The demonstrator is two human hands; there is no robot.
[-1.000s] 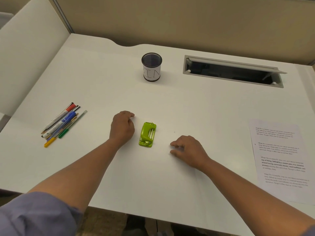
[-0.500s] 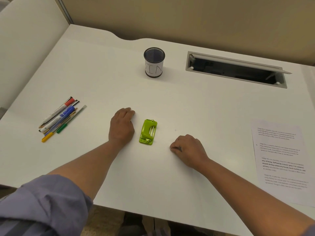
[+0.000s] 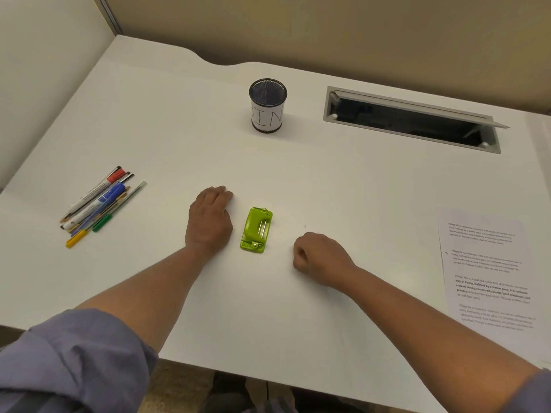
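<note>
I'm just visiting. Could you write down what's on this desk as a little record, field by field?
Surface: white desk
Centre: green hole punch, lying flat, touched by neither hand
Left hand: rests on the desk just left of the punch, holding nothing
Right hand: fingers curled under, on the desk right of the punch, holding nothing
Far left: loose bundle of pens
Back: upright mesh cup, labelled BIN
Back right: open cable slot
Right edge: printed sheet

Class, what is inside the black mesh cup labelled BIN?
Black mesh cylindrical cup: only its dark mesh inner wall shows, with nothing sticking above the rim. The near wall hides its bottom.
</note>
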